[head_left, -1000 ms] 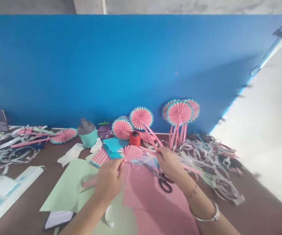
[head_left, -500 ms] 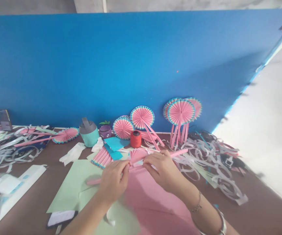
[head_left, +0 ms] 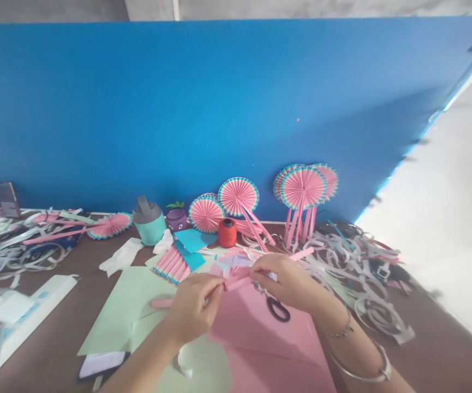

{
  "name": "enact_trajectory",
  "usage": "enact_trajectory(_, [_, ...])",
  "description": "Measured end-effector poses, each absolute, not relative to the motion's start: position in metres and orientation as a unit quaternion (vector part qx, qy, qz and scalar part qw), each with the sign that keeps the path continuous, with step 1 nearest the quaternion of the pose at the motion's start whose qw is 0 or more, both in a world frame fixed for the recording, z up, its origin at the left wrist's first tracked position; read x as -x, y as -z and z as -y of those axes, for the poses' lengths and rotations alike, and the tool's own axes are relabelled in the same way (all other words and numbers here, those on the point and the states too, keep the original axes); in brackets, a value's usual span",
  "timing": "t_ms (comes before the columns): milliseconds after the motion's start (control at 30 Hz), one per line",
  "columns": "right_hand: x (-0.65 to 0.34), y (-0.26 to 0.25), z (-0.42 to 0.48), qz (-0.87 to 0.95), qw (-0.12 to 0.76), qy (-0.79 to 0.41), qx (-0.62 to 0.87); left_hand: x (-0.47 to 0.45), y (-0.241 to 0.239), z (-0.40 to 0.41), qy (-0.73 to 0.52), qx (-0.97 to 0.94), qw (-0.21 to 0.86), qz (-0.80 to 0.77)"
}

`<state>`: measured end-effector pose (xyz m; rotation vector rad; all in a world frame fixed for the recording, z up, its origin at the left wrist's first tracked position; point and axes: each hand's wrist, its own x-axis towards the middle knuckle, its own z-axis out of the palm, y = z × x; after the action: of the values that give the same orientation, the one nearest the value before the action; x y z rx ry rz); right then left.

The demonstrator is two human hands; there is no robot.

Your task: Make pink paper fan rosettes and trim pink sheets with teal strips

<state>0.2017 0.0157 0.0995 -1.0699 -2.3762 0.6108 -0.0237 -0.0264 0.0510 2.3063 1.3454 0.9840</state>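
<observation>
A blue wall point(head_left: 203, 109) stands behind the brown table point(head_left: 51, 349). Pink sheets point(head_left: 276, 349) lie in front of the person, with green sheets point(head_left: 117, 305) just to their left. Curled white strips point(head_left: 378, 316) heap up at the right; a power strip point(head_left: 51, 296) lies slanted at the left. The left hand point(head_left: 197, 303) and right hand point(head_left: 282, 278) are near each other above the sheets, each with fingers pinched narrow on the pleats point(head_left: 238, 280), a piece of folded pink paper held between them. A pink bar shows beyond each hand; I cannot tell whether either joins the pleats. Round pink fans point(head_left: 304, 187) with blue rims lean at the wall, right of a teal cup point(head_left: 150, 228). Scissors point(head_left: 278, 309) rest on the pink sheets, partly hidden by the right hand. A red spool point(head_left: 227, 233) stands upright behind the pleats, with a small purple pot point(head_left: 176, 219) farther left
</observation>
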Motion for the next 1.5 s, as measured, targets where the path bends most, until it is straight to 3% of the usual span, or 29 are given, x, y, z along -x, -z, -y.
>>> enact_trajectory(1100, [-0.2,-0.102,-0.012,0.87,0.214,-0.198,0.398,0.018,-0.05,0.028,-0.405,-0.782,0.138,-0.454])
enact_trajectory(1500, [-0.198,-0.099,-0.008,0.836,0.246,-0.204,0.446,0.02,-0.054,0.029,-0.425,-0.76,0.16,-0.465])
